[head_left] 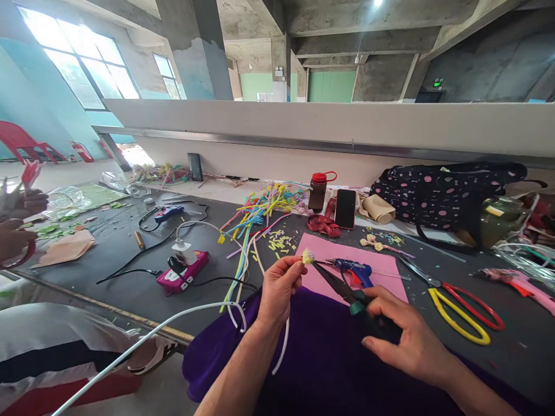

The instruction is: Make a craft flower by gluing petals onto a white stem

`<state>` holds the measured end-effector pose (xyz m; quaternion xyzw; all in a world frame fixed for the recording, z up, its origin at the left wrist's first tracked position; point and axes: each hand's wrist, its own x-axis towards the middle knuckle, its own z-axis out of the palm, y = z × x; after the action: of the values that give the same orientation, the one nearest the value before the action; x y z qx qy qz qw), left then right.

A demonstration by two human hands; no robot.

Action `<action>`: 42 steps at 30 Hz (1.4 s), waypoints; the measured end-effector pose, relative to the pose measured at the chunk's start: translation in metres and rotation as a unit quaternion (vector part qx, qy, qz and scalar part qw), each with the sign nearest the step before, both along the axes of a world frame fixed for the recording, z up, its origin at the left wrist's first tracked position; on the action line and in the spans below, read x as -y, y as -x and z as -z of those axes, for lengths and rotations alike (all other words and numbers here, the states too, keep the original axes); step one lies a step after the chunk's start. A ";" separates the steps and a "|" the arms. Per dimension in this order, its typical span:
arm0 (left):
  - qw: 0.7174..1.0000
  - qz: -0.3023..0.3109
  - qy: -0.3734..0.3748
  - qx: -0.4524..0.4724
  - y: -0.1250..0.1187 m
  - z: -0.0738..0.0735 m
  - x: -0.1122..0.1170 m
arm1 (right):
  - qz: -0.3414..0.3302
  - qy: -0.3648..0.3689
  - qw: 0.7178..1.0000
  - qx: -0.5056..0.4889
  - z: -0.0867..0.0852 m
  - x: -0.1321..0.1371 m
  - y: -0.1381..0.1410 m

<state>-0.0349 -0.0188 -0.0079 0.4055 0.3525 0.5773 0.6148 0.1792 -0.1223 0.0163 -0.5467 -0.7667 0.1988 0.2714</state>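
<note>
In the head view my left hand (pixel 280 286) pinches a small pale yellow, fluffy flower-like piece (pixel 307 256) between thumb and fingertips. My right hand (pixel 401 338) holds long-nose pliers (pixel 336 283) with dark green grips; its fingers lie on one handle and the thumb is apart. The tips of the pliers reach the base of the yellow piece; whether they grip it I cannot tell. Beneath them lies a pink sheet (pixel 312 245) with a blue glue gun (pixel 353 270). Short yellow cut bits (pixel 280 242) are scattered beyond my left hand.
Large scissors (pixel 459 312) with red and yellow handles and a pink glue gun (pixel 515 283) lie right. Colourful fuzzy stems (pixel 269 205), a bottle (pixel 318 193) and a phone (pixel 346 208) stand behind. A purple power strip (pixel 184 271) with cables lies left, near another person's hand (pixel 19 231).
</note>
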 end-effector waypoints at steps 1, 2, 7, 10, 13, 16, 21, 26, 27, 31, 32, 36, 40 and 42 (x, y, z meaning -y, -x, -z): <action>1.000 0.002 0.002 0.002 0.000 0.000 0.000 | 0.002 -0.002 1.000 0.004 -0.001 0.000 0.000; 1.000 0.002 0.003 0.004 0.000 0.000 0.000 | 0.005 -0.004 1.000 0.007 -0.001 0.000 0.000; 1.000 0.007 0.008 0.008 0.000 0.002 -0.001 | 0.007 -0.005 1.000 0.019 -0.002 0.000 0.000; 1.000 0.018 0.017 0.014 0.001 0.003 -0.002 | 0.005 -0.004 1.000 0.020 -0.001 0.000 0.001; 0.999 0.022 0.021 0.016 0.001 0.003 -0.002 | 0.004 -0.008 1.000 0.021 -0.001 0.000 0.000; 0.999 0.021 0.022 0.016 0.000 0.004 -0.002 | 0.003 -0.016 1.000 0.024 0.000 0.000 -0.001; 0.999 0.023 0.023 0.019 0.001 0.003 -0.002 | 0.005 -0.022 0.999 0.029 0.002 0.000 -0.002; 0.999 0.023 0.020 0.015 0.001 0.003 -0.002 | -0.001 -0.021 0.999 0.028 0.002 -0.001 -0.001; 0.999 0.023 0.018 0.014 0.000 0.003 -0.002 | -0.001 -0.020 0.999 0.026 0.002 -0.001 0.000; 1.000 0.021 0.012 0.013 0.000 0.003 -0.002 | 0.004 -0.008 1.000 0.021 0.002 -0.001 0.001; 1.000 0.020 0.012 0.013 0.000 0.003 -0.002 | 0.005 -0.005 1.000 0.020 0.002 -0.001 0.001; 1.000 0.018 0.017 0.015 0.000 0.003 -0.002 | 0.002 -0.005 1.000 0.016 0.004 -0.001 0.000; 0.999 0.021 0.023 0.014 0.001 0.002 -0.001 | 0.003 -0.003 1.000 0.009 0.004 -0.003 0.000; 0.999 0.023 0.029 0.012 0.001 0.001 -0.001 | 0.001 0.000 1.000 0.003 0.003 -0.002 0.000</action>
<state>-0.0355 -0.0175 -0.0093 0.3884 0.3522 0.5578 0.6434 0.1794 -0.1199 0.0129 -0.5482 -0.7669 0.1966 0.2697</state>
